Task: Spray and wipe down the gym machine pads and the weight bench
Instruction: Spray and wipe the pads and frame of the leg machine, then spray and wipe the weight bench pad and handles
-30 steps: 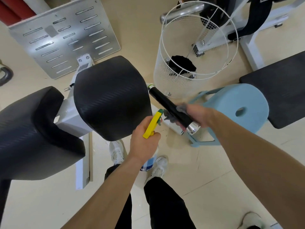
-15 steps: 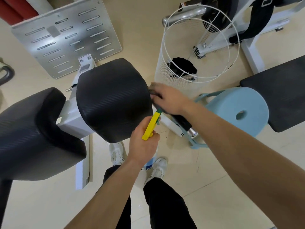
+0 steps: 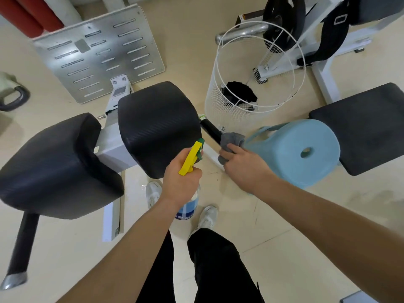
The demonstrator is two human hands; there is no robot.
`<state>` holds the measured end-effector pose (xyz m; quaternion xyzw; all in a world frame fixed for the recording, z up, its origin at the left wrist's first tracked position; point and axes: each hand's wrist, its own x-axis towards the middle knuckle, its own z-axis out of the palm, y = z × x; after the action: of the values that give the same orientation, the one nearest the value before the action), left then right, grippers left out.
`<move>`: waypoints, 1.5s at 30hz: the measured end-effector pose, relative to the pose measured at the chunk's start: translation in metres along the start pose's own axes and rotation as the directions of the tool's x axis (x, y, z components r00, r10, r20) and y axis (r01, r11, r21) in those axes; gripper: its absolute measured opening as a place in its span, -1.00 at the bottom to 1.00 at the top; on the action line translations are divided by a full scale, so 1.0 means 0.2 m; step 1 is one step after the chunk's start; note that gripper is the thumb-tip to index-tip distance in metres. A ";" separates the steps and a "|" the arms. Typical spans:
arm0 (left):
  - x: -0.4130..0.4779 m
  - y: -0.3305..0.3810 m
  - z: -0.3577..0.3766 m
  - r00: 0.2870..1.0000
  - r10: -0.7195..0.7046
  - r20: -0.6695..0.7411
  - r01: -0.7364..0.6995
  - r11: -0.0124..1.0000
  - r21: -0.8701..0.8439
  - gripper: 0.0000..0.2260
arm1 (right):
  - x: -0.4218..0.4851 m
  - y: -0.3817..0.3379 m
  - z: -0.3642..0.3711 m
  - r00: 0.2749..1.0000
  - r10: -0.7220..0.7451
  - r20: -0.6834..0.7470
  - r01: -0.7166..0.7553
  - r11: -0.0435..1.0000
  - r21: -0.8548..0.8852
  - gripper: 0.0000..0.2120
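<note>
My left hand [image 3: 182, 182] grips a spray bottle [image 3: 192, 158] with a yellow trigger, a green nozzle and a blue-labelled body, just in front of the black seat pad [image 3: 157, 125]. A second black back pad [image 3: 52, 165] lies to the left. My right hand [image 3: 244, 165] holds a grey cloth [image 3: 231, 141] wrapped round the black machine handle [image 3: 208, 127] that sticks out beside the seat pad. The black weight bench pad [image 3: 367, 125] is at the right edge.
A white wire basket [image 3: 253, 84] with a dark rag inside stands behind the handle. A light-blue plastic stool [image 3: 301, 149] sits between my right hand and the bench. A metal footplate [image 3: 98, 55] leans at the back left. Weight plates [image 3: 282, 20] hang on a white rack.
My right hand slid along the handle: from its lower end up toward the seat pad, then back down to the middle with the cloth. The left hand with the bottle barely moved.
</note>
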<state>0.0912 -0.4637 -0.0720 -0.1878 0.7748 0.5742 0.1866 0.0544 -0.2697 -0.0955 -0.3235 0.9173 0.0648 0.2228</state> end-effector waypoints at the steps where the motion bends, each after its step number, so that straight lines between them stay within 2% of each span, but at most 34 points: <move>1: -0.01 0.01 0.00 1.000 0.003 0.007 -0.003 1.000 -0.005 -0.66 | 0.00 0.00 -0.02 0.999 0.025 -0.026 -0.025 0.999 0.027 -0.75; 4: -0.04 0.03 0.00 1.000 0.022 0.021 -0.022 1.000 0.001 -0.65 | 0.12 0.03 -0.02 0.988 0.098 -0.120 -0.084 0.990 0.110 -0.72; 6: -0.04 0.04 0.01 0.999 0.032 0.029 -0.032 0.999 0.023 -0.65 | 0.23 0.07 0.02 0.984 0.142 -0.107 -0.119 0.973 0.196 -0.73; 10: -0.01 0.03 0.03 0.999 0.023 0.040 -0.025 0.998 0.060 -0.62 | 0.38 0.08 0.06 0.975 0.217 0.052 -0.222 0.922 0.318 -0.63; 13: 0.00 0.04 0.05 0.999 0.004 0.040 -0.008 0.996 0.091 -0.61 | 0.34 0.05 -0.01 0.956 0.280 0.084 -0.292 0.907 0.305 -0.75; 15: -0.02 0.08 0.06 0.999 0.002 0.040 -0.006 0.994 0.106 -0.61 | 0.28 0.02 -0.06 0.947 0.297 0.124 -0.320 0.902 0.288 -0.76; 19: -0.06 0.23 0.03 0.999 0.030 0.025 -0.032 0.996 0.084 -0.72 | 0.15 0.00 -0.19 0.924 0.315 0.218 -0.365 0.896 0.251 -0.70; 22: -0.09 0.41 -0.02 0.998 0.064 -0.003 -0.063 0.993 0.096 -0.74 | 0.02 0.09 -0.38 0.895 0.254 0.367 -0.389 0.848 0.360 -0.80; 23: -0.11 0.48 -0.04 0.997 0.078 -0.013 -0.076 0.991 0.113 -0.73 | -0.03 0.13 -0.45 0.896 0.239 0.375 -0.391 0.823 0.412 -0.77; 26: -0.18 0.72 -0.09 0.988 0.150 -0.032 -0.143 0.977 0.160 -0.77 | -0.21 0.24 -0.72 0.907 0.332 0.259 -0.421 0.709 0.565 -0.75; 28: -0.24 0.90 -0.12 0.980 0.196 -0.042 -0.189 0.972 0.141 -0.78 | -0.33 0.30 -0.92 0.896 0.417 0.156 -0.402 0.609 0.683 -0.79; 30: -0.28 1.06 -0.15 0.972 0.231 -0.047 -0.224 0.967 0.117 -0.74 | -0.43 0.35 -1.11 0.879 0.470 0.086 -0.372 0.561 0.739 -0.81; 34: -0.31 1.40 -0.19 0.947 0.312 -0.078 -0.305 0.948 0.085 -0.78 | -0.64 0.43 -1.47 0.855 0.514 -0.062 -0.291 0.576 0.763 -0.84; 38: -0.32 1.68 -0.21 0.929 0.345 -0.134 -0.337 0.938 0.075 -0.76 | -0.85 0.49 -1.74 0.829 0.545 -0.125 -0.268 0.583 0.767 -0.84; 41: -0.40 1.87 -0.20 0.914 0.381 -0.140 -0.378 0.924 0.054 -0.91 | -0.97 0.55 -1.88 0.800 0.571 -0.184 -0.243 0.589 0.770 -0.86; 45: -0.43 2.06 -0.18 0.907 0.402 -0.128 -0.399 0.916 0.049 -0.92 | -1.10 0.62 -2.01 0.757 0.606 -0.247 -0.252 0.618 0.744 -0.83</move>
<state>-0.0458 -0.3797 0.3194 -0.0612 0.8137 0.5779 0.0140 -0.0172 -0.1547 0.3593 0.0116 0.9521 -0.2981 0.0680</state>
